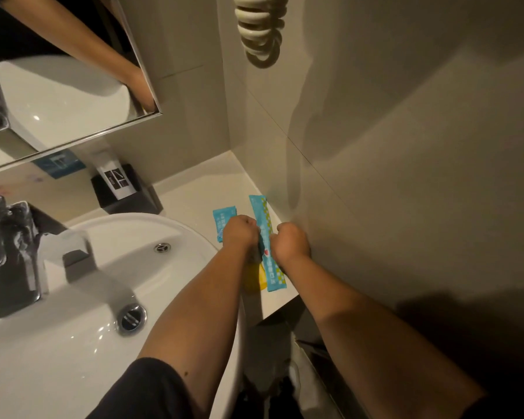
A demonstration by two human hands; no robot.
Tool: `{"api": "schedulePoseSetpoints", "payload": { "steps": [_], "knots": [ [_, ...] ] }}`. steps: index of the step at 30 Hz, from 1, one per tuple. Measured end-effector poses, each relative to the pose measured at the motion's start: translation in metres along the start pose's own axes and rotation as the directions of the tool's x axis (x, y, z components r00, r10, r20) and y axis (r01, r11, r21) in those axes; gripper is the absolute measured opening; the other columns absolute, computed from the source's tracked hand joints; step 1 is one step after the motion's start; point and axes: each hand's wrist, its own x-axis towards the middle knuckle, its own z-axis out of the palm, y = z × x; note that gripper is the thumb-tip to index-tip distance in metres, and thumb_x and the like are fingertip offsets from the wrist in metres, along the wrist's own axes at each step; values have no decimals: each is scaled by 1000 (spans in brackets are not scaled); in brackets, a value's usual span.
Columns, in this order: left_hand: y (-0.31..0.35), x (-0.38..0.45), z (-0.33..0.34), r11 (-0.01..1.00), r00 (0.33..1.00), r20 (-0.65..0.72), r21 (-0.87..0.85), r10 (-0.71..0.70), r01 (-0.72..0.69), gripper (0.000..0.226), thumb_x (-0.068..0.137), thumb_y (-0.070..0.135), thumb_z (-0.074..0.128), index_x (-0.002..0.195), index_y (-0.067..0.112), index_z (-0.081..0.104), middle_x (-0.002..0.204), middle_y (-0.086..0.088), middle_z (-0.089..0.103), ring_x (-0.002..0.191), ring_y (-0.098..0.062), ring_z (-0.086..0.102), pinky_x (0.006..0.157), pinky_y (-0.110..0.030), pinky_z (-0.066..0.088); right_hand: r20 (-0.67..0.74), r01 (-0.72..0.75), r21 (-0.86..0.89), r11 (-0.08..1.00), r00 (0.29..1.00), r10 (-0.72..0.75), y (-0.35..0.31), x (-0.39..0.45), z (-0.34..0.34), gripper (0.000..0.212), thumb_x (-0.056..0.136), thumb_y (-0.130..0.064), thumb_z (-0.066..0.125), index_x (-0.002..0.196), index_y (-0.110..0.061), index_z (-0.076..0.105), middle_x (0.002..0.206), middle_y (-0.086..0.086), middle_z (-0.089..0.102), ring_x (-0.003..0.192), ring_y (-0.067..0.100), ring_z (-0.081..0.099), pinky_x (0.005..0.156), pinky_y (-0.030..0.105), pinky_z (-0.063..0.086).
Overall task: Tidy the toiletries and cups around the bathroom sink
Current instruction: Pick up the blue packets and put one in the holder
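Note:
A long blue packet point(263, 216) with a green checked edge lies on the white counter point(194, 192) beside the right wall. My left hand point(242, 232) and my right hand point(292, 241) both pinch it near its middle, fingers curled. A shorter blue packet point(223, 219) lies just left of it, partly under my left hand. A yellow object point(254, 278) shows beneath my left wrist; what it is stays unclear.
A white basin point(103, 267) with drain point(131, 317) and chrome faucet point(28, 255) fills the left. A black holder point(127, 193) with a white tube point(115, 179) stands at the back. Mirror point(58, 86) above, coiled cord point(259, 28) on the wall.

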Motion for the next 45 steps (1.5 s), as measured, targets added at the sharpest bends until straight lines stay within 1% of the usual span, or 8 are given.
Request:
{"api": "schedulePoseSetpoints", "payload": {
  "steps": [2, 6, 10, 18, 25, 35, 42, 45],
  "knots": [
    [3, -2, -4, 999, 1000, -18, -52, 15, -16, 31, 84, 5, 62, 59, 19, 51, 63, 0, 55, 68, -22, 54, 65, -30, 44, 21, -8, 70, 997, 1000, 6, -2, 1, 1, 16, 83, -19, 66, 91, -5, 65, 102, 20, 66, 93, 39, 62, 77, 38, 50],
    [10, -7, -19, 994, 999, -23, -101, 36, -38, 25, 85, 5, 61, 64, 19, 57, 64, -2, 58, 60, -20, 53, 52, -22, 44, 53, 15, 235, 972, 998, -29, -6, 7, 1, 24, 87, -20, 62, 73, -1, 66, 75, 15, 59, 72, 30, 57, 75, 43, 56],
    [21, -17, -36, 986, 995, -64, -142, 75, -84, 21, 81, 10, 66, 63, 17, 61, 67, -5, 64, 65, -23, 56, 67, -33, 51, 26, 63, 331, 942, 997, -76, -18, -2, -19, 34, 87, -18, 65, 56, -21, 51, 78, 9, 61, 75, 22, 54, 76, 35, 53],
    [63, -59, -115, 917, 965, -189, -320, 183, -237, 20, 85, 8, 67, 68, 18, 62, 70, -5, 67, 62, -17, 61, 72, -38, 53, -86, 268, 337, 903, 963, -253, -93, -39, -74, 34, 80, -16, 68, 51, -16, 50, 61, 3, 55, 63, 20, 49, 61, 28, 38],
    [66, -74, -207, 903, 885, -399, -243, 239, -353, 16, 85, 13, 67, 72, 23, 64, 79, 0, 70, 78, -20, 68, 76, -38, 57, -69, 413, 317, 854, 908, -413, -183, -69, -66, 25, 80, -14, 65, 56, -15, 58, 64, 7, 61, 62, 22, 52, 66, 37, 50],
    [46, -44, -276, 914, 806, -569, -223, 161, -339, 13, 86, 13, 65, 77, 23, 65, 85, -2, 71, 83, -23, 68, 82, -41, 56, 9, 535, 330, 778, 822, -569, -262, -51, -19, 24, 83, -22, 64, 60, -15, 61, 65, 8, 66, 69, 32, 65, 70, 43, 57],
    [50, -18, -286, 948, 735, -661, -111, 154, -299, 13, 91, 15, 60, 98, 13, 71, 89, 3, 67, 79, -12, 59, 65, -18, 40, 31, 596, 321, 736, 770, -637, -289, -18, -2, 21, 88, -22, 63, 67, -17, 61, 72, 3, 63, 71, 22, 56, 69, 36, 47],
    [47, -3, -283, 958, 715, -684, -84, 144, -273, 15, 91, 17, 60, 100, 13, 71, 97, -1, 71, 88, -17, 62, 77, -25, 46, 44, 604, 315, 732, 761, -647, -293, -4, 8, 21, 87, -22, 63, 68, -15, 61, 70, 4, 61, 70, 22, 54, 66, 35, 43]
  ]
}}
